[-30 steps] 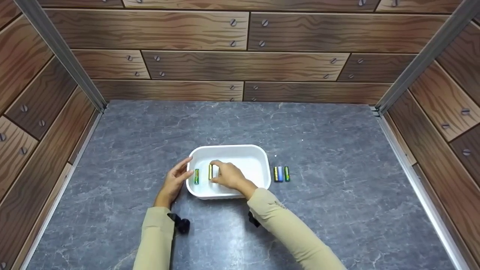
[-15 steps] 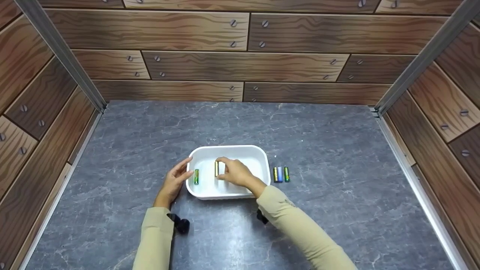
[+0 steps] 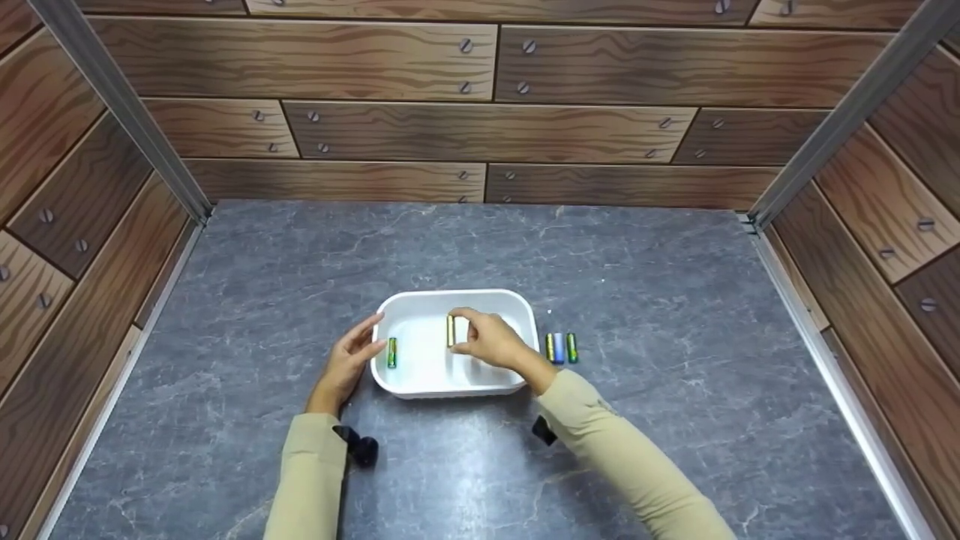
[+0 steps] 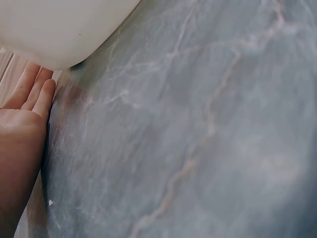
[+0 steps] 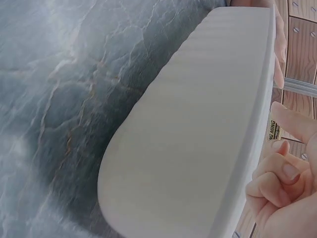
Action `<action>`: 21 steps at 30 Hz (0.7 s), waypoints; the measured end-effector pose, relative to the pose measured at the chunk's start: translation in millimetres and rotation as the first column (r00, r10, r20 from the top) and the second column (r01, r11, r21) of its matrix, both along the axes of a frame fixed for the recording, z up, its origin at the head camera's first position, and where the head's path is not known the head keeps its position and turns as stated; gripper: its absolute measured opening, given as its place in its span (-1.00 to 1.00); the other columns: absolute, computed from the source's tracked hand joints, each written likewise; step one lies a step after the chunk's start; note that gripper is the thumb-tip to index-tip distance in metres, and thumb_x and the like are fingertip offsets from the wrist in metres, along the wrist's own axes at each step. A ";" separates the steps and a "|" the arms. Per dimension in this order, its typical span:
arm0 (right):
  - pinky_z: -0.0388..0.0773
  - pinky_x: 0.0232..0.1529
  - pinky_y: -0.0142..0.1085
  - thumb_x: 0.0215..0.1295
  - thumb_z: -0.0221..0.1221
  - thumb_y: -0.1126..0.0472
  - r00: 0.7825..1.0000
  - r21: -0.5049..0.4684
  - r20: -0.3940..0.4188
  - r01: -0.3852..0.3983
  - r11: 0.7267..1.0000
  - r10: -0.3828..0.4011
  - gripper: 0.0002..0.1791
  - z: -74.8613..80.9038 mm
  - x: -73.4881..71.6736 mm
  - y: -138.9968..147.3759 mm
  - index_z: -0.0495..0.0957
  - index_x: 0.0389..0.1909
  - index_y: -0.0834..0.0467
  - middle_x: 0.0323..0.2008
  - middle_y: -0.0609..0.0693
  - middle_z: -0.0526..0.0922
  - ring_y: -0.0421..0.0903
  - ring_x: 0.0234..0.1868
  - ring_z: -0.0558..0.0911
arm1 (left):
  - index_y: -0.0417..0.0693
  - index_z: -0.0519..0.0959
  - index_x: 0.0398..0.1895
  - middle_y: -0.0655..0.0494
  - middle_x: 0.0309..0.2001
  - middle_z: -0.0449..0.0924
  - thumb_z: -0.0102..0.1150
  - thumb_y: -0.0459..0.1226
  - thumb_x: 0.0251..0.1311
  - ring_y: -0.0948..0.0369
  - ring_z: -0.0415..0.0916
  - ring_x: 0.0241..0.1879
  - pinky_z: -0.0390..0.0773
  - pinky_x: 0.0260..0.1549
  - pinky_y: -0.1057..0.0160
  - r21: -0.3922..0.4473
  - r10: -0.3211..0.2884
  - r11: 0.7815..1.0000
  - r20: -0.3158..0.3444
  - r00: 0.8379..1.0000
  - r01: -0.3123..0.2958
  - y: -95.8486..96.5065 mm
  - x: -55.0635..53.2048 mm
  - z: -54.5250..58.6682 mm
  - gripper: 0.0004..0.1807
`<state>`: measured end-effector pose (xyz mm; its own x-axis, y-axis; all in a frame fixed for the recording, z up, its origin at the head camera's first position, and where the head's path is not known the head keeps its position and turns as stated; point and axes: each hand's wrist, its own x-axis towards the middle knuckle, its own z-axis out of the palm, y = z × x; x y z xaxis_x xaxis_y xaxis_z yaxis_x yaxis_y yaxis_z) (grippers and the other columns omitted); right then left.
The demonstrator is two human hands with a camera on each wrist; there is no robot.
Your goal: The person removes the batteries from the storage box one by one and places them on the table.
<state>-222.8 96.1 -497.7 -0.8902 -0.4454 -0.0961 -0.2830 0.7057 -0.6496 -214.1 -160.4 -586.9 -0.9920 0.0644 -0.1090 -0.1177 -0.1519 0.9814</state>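
In the head view, my right hand point(image 3: 491, 341) pinches a yellow-gold battery point(image 3: 451, 331) between thumb and index finger, above the inside of a white plastic tub point(image 3: 420, 387). The right wrist view shows lettering on that battery point(image 5: 274, 130), while the other fingers curl into the palm. A green battery point(image 3: 392, 352) lies on the tub's floor near its left end. At that end, my left hand point(image 3: 349, 364) rests against the tub's rim with extended fingers and thumb. In the left wrist view, its fairly straight fingers point(image 4: 44, 99) reach beside the tub's outer wall point(image 4: 64, 29).
Just right of the tub, three batteries stand or lie in a row: a yellow-black one point(image 3: 550, 348), a blue one point(image 3: 559, 348) and a green one point(image 3: 572, 348). Everything is on a grey marbled tabletop point(image 3: 660, 300), with wood-patterned panels point(image 3: 375, 131) around it.
My right hand has carried the yellow-gold battery rightward and slightly away from me, from the tub's left part to about its middle. My left hand and the other batteries have stayed put.
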 end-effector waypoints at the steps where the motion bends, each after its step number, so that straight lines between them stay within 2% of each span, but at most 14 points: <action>1: 0.24 -0.52 -0.47 0.15 0.33 0.19 1.000 -0.004 -0.005 -0.003 1.000 0.003 -0.41 0.3 0.4 1.9 0.44 0.22 0.19 -0.61 -0.06 0.48 -0.25 -0.59 0.35 | -0.37 0.25 0.36 -0.37 0.39 0.24 0.11 -0.48 0.21 0.03 0.31 0.36 0.40 0.11 0.59 0.000 0.001 1.000 -0.001 1.000 -0.001 0.1 0.0 0.1 -0.38; 4: 0.26 -0.51 -0.47 0.14 0.33 0.20 1.000 -0.016 -0.016 -0.012 1.000 0.012 -0.41 1.2 1.9 7.7 0.44 0.22 0.21 -0.62 -0.05 0.48 -0.25 -0.59 0.34 | -0.35 0.27 0.36 -0.36 0.38 0.26 0.13 -0.48 0.20 0.06 0.33 0.35 0.41 0.10 0.59 -0.002 0.007 1.000 -0.002 1.000 -0.007 0.3 0.2 0.2 -0.38; 10: 0.27 -0.51 -0.48 0.15 0.33 0.20 0.999 -0.019 -0.030 -0.031 0.999 0.030 -0.40 2.6 6.5 19.1 0.42 0.23 0.22 -0.60 0.04 0.55 -0.26 -0.60 0.34 | -0.30 0.31 0.34 -0.35 0.36 0.30 0.15 -0.47 0.19 0.27 0.44 0.21 0.43 0.08 0.57 -0.013 0.017 1.000 0.003 1.000 -0.017 1.2 0.5 -0.1 -0.40; 17: 0.28 -0.54 -0.49 0.15 0.33 0.22 0.998 -0.039 -0.038 -0.058 0.998 0.057 -0.41 3.2 14.4 34.8 0.42 0.22 0.24 -0.60 0.09 0.57 -0.28 -0.62 0.33 | -0.33 0.28 0.35 -0.34 0.39 0.26 0.14 -0.48 0.19 0.07 0.32 0.35 0.40 0.09 0.60 -0.008 0.018 1.000 0.025 1.000 -0.018 0.9 -0.9 -0.2 -0.38; 21: 0.29 -0.54 -0.50 0.14 0.33 0.23 0.998 -0.043 -0.039 -0.058 0.997 0.056 -0.41 2.4 17.7 43.5 0.43 0.21 0.25 -0.61 0.08 0.55 -0.30 -0.61 0.33 | -0.36 0.27 0.35 -0.36 0.39 0.25 0.12 -0.49 0.20 0.09 0.32 0.34 0.39 0.11 0.60 0.001 0.013 1.000 0.017 1.000 -0.013 1.1 -1.0 -0.2 -0.39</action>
